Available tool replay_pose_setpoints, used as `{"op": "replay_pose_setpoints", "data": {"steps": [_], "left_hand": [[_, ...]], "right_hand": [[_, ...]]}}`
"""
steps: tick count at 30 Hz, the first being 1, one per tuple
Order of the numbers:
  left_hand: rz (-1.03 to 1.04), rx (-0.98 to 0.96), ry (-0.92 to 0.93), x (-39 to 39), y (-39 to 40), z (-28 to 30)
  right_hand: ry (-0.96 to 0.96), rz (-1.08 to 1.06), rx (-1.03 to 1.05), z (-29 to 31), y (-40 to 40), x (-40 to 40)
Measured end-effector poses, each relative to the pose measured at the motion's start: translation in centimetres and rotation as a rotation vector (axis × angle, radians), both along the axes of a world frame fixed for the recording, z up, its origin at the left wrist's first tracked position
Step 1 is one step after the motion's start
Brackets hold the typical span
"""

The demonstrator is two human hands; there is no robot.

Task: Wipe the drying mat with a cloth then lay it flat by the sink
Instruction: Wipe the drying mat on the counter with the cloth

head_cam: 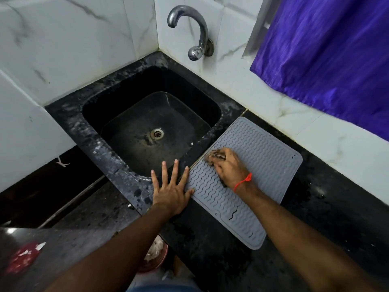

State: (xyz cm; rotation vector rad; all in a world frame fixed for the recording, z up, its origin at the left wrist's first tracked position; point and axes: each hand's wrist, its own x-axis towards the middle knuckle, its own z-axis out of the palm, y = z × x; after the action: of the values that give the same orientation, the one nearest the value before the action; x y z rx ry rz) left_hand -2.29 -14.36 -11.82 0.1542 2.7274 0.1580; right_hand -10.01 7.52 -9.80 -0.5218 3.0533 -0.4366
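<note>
Lying flat on the black stone counter [328, 224], the grey drying mat [259, 157] sits just beside the right rim of the sink [117, 98], and its left edge runs along the seam between sink surround and counter. Its far corner comes near the white marble wall tiles [315, 131], with a narrow strip of bare counter between; its near corner ends a little before the front edge of the counter. To the right of the mat the counter is open and dark. The left hand [170, 192] rests flat with fingers straight and spread, palm on the sink surround, and the thumb touches the left edge of the mat. The right hand [229, 167] is on the mat, fingers curled around a small dark cloth [214, 155] and pressing it on the surface near the left edge; this hand looks a little blurred. A red thread [244, 181] is tied at the right wrist. The mat is a rounded rectangle, soft-looking, covered with raised wavy ridges and a plain border. The sink is a deep black basin with rounded corners and a metal drain [157, 133] in the bottom; its rim has pale speckles. A curved chrome tap [195, 30] comes out of the wall over it. A shiny purple curtain [328, 55] hangs at the right.
</note>
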Motion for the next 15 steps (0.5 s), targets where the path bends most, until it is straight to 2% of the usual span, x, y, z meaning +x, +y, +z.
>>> {"op": "replay_pose_setpoints", "data": {"steps": [3,5,7,11,13,15], "left_hand": [[0.029,-0.023,0.015,0.1,-0.4,-0.4],[0.03,-0.036,0.027,-0.2,-0.6,-0.4],[0.024,-0.037,0.023,-0.6,-0.8,-0.4],[-0.005,-0.036,0.015,-0.9,-0.9,-0.3],[0.008,-0.016,0.007,-1.0,-1.1,-0.2],[-0.002,-0.037,0.011,-1.0,-1.2,-0.2]], "right_hand": [[-0.009,0.194,-0.061,-1.0,-2.6,5.2],[0.021,0.267,-0.024,-0.8,-2.9,6.9],[0.025,0.265,0.021,0.3,-2.1,5.0],[-0.01,0.111,0.108,1.7,-0.8,1.8],[-0.044,0.139,0.036,1.3,-1.8,2.8],[-0.074,0.256,-0.024,0.5,-3.0,5.4]]}}
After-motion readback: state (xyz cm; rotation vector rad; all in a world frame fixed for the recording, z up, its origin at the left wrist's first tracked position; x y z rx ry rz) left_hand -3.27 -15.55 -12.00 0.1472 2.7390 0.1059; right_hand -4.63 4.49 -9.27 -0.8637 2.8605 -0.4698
